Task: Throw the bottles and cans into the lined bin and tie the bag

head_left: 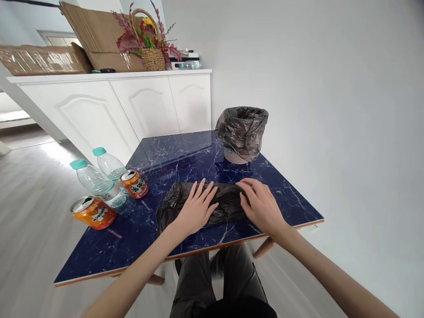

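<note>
A black bag point(228, 208) lies on the table point(185, 157) under the flat, spread left hand point(195, 210); the right hand point(264, 205) curls at its 3 o'clock end, whether pinching I cannot tell. Lined bin point(243, 137) at 1 o'clock; MIRINDA-lettered can point(96, 213) at 9; second can point(134, 184) and bottles point(94, 179) toward 10.

I logged the table point(132, 243) from afar: deep blue, white marble-like veining, orange-brown edge. Towards the table's near edge, the plastic bag point(228, 207) read black. At the table's far right, the liner point(243, 132) showed smoky black, the bin point(236, 157) grey-beige. At its left, two cans point(96, 214) were orange with dark lettering, silver-topped; two bottles point(92, 179) clear, teal-capped. Beyond it, the cabinet point(154, 104) was white, the basket point(152, 58) woven tan.
</note>
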Demonstrator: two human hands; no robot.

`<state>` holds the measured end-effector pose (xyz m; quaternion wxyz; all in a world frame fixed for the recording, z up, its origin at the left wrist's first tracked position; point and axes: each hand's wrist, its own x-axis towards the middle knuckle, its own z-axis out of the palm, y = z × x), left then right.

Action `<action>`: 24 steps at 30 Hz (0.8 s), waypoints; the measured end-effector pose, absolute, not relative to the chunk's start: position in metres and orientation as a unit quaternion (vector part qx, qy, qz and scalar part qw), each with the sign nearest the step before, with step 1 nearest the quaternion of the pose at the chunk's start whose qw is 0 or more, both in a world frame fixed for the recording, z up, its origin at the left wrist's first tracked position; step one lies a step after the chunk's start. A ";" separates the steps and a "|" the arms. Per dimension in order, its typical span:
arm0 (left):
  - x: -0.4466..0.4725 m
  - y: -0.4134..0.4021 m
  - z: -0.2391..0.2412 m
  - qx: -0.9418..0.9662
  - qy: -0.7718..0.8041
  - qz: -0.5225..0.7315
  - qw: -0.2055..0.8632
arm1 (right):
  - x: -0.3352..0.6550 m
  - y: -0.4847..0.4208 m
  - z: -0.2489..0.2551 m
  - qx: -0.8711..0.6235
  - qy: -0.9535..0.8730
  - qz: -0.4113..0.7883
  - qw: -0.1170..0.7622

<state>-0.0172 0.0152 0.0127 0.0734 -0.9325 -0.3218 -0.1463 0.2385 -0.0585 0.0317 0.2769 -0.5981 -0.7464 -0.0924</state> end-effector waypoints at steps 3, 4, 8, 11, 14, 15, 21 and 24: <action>-0.010 0.035 0.005 -0.934 -0.326 -0.137 0.048 | 0.224 -0.052 0.032 -0.504 -0.815 -0.077 0.274; -0.008 0.039 0.002 -0.934 -0.328 -0.136 0.040 | 0.222 -0.047 0.029 -0.496 -0.827 -0.069 0.254; -0.017 0.050 -0.012 -0.930 -0.346 -0.124 0.002 | 0.228 -0.024 -0.004 -0.543 -0.826 -0.034 0.148; -0.037 0.060 -0.020 -0.918 -0.380 -0.115 -0.013 | 0.245 -0.012 -0.029 -0.579 -0.809 -0.012 0.106; -0.063 0.072 -0.024 -0.909 -0.400 -0.114 -0.005 | 0.261 -0.008 -0.042 -0.595 -0.796 -0.014 0.110; -0.071 0.075 -0.024 -0.908 -0.403 -0.113 -0.004 | 0.265 -0.008 -0.044 -0.596 -0.795 -0.016 0.111; -0.071 0.077 -0.010 -0.900 -0.414 -0.130 0.025 | 0.269 -0.007 -0.049 -0.591 -0.798 -0.041 0.115; -0.027 0.058 0.000 -0.901 -0.394 -0.174 0.048 | 0.268 -0.006 -0.052 -0.587 -0.799 -0.050 0.119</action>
